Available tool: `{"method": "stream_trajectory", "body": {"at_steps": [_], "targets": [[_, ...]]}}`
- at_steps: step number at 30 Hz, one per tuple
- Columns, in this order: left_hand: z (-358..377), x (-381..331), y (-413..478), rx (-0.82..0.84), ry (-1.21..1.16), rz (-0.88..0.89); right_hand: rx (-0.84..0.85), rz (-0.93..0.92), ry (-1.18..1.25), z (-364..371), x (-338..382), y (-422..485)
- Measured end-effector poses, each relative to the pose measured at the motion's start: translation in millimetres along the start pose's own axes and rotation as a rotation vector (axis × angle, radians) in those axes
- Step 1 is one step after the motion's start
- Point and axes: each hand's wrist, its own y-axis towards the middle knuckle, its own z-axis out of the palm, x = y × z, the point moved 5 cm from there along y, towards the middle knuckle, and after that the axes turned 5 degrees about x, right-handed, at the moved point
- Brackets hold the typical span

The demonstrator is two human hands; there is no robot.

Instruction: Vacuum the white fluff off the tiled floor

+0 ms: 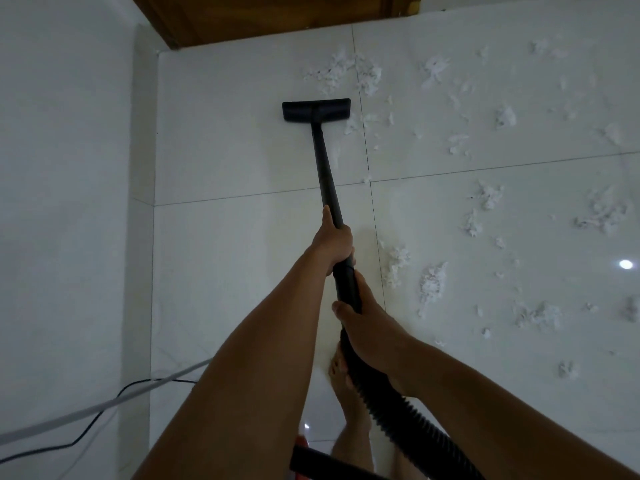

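Both arms stretched forward, left hand wrapped around the black vacuum pipe, right hand just behind it gripping the thick end by the hose, brush head on the tiled floor well ahead, white fluff scattered right of both hands.

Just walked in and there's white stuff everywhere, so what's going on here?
A person is vacuuming the tiled floor. The left hand holds the black wand; the right hand holds it lower, where the hose joins. The floor head sits just short of a clump of white fluff, and much more lies scattered to its right.
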Motion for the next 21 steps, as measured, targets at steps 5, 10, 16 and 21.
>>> {"method": "stream_trajectory", "body": {"at_steps": [5,10,16,21], "targets": [[-9.6,-23.3,9.1,0.0,-0.003,0.006,-0.018,-0.014,-0.007,-6.0,26.1,7.8],[-5.9,-32.7,-8.5,-0.009,0.005,0.017,-0.041,-0.091,-0.094,-7.4,35.1,-8.4],[7.3,-21.2,-40.3,-0.014,-0.032,-0.008,-0.027,-0.124,-0.163,-4.6,25.4,-47.2],[8.8,-33.1,-51.4,-0.052,-0.066,0.028,-0.026,-0.147,-0.231,-13.4,34.2,-58.9]]}}
